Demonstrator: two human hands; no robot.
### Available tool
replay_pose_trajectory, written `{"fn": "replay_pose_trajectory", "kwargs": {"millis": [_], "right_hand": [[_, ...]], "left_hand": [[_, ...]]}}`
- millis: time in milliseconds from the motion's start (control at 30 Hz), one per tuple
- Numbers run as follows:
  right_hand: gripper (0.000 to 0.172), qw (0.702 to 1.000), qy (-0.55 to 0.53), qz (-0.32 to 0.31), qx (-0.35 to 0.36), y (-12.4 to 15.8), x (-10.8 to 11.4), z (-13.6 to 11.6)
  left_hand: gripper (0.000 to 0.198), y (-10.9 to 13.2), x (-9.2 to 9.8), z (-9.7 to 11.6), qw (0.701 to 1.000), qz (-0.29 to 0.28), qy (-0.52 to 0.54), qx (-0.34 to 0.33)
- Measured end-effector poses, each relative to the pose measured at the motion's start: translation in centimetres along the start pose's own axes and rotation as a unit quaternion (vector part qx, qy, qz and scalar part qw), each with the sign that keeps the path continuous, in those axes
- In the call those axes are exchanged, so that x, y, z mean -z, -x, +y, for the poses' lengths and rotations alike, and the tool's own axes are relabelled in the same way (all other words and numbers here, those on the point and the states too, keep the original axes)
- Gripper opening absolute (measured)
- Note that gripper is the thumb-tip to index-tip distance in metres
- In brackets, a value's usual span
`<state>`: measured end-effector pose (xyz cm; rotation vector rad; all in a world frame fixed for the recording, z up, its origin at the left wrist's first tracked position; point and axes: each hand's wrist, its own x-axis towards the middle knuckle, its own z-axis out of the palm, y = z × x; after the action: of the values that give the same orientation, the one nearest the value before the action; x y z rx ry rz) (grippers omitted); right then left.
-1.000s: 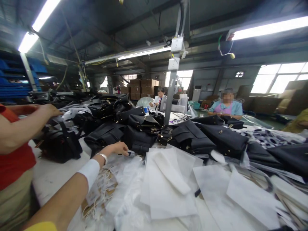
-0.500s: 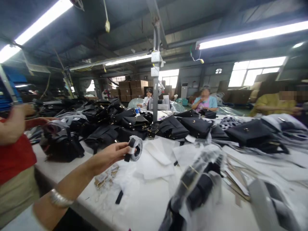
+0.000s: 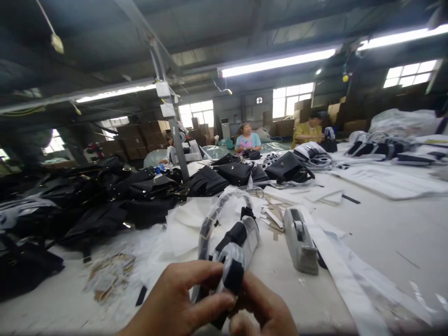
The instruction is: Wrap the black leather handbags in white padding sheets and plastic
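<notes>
Low in the middle of the view, a black strap rolled up in clear plastic point(image 3: 234, 274) is held between both hands. My left hand point(image 3: 185, 296) pinches it from the left, thumb in front and index finger behind. From the right, my right hand point(image 3: 264, 305) has its fingers closed around the strap's lower side; its fingertips are partly hidden. Just beyond the hands lies a black bag point(image 3: 236, 235), its tall curved handle point(image 3: 207, 228) wrapped in plastic.
A grey tape dispenser point(image 3: 301, 242) stands to the right, beside long white sheets point(image 3: 350, 284). Black bags point(image 3: 140, 186) are heaped at the left and back. Tags and plastic scraps point(image 3: 112, 275) lie left. A pole point(image 3: 179, 149) rises behind; co-workers point(image 3: 248, 137) sit across the table.
My left hand has brought the rolled strap from the left to the front middle. My right hand has come into view and grips it too. The view has swung right.
</notes>
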<state>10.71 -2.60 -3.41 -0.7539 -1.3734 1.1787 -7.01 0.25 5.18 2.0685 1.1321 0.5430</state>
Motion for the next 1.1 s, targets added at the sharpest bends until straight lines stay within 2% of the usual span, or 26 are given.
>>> {"fn": "replay_pose_trajectory", "kwargs": {"millis": [133, 267, 300, 367, 400, 433, 467, 533, 600, 667, 833, 1100], "right_hand": [[0.038, 0.999, 0.037, 0.033, -0.020, 0.2, 1.6, -0.3], [0.035, 0.997, 0.024, 0.062, -0.037, -1.2, 2.8, -1.3], [0.034, 0.996, 0.031, 0.069, -0.038, -1.8, 3.1, -1.5], [0.035, 0.994, 0.042, 0.089, -0.038, -3.5, 3.8, -1.4], [0.036, 0.993, 0.042, 0.099, -0.040, -4.5, 4.1, -1.2], [0.038, 0.992, 0.036, 0.111, -0.044, -5.5, 4.4, -0.8], [0.040, 0.991, 0.028, 0.120, -0.050, -6.6, 4.5, -0.4], [0.043, 0.990, 0.008, 0.129, -0.061, -8.7, 4.5, 0.5], [0.045, 0.989, -0.015, 0.131, -0.067, -10.5, 4.1, 1.2], [0.046, 0.988, -0.035, 0.130, -0.069, -11.9, 3.4, 1.5], [0.049, 0.989, -0.063, 0.116, -0.063, -13.0, 2.1, 1.0], [0.053, 0.982, -0.142, 0.091, -0.080, -12.0, 1.2, -0.6]], "left_hand": [[0.024, -1.6, -0.9, 0.2, 0.998, -0.004, -0.039, -0.056], [0.025, -3.8, 1.3, 1.0, 0.992, 0.012, -0.045, -0.118], [0.025, -4.6, 2.2, 0.8, 0.992, 0.044, -0.038, -0.116], [0.031, -6.4, 3.9, 0.1, 0.985, 0.147, -0.005, -0.086], [0.039, -7.4, 4.6, -0.5, 0.979, 0.190, 0.033, -0.058], [0.049, -8.3, 5.2, -1.1, 0.977, 0.204, 0.054, -0.037], [0.057, -9.1, 5.6, -1.7, 0.977, 0.200, 0.069, -0.018], [0.064, -10.3, 5.8, -2.6, 0.984, 0.149, 0.099, 0.024], [0.064, -10.9, 5.5, -3.0, 0.986, 0.095, 0.126, 0.055], [0.062, -11.0, 5.1, -3.0, 0.985, 0.072, 0.144, 0.067], [0.058, -10.7, 4.8, -2.7, 0.980, 0.101, 0.158, 0.071], [0.054, -10.6, 4.9, -2.8, 0.975, 0.110, 0.188, 0.045]]}}
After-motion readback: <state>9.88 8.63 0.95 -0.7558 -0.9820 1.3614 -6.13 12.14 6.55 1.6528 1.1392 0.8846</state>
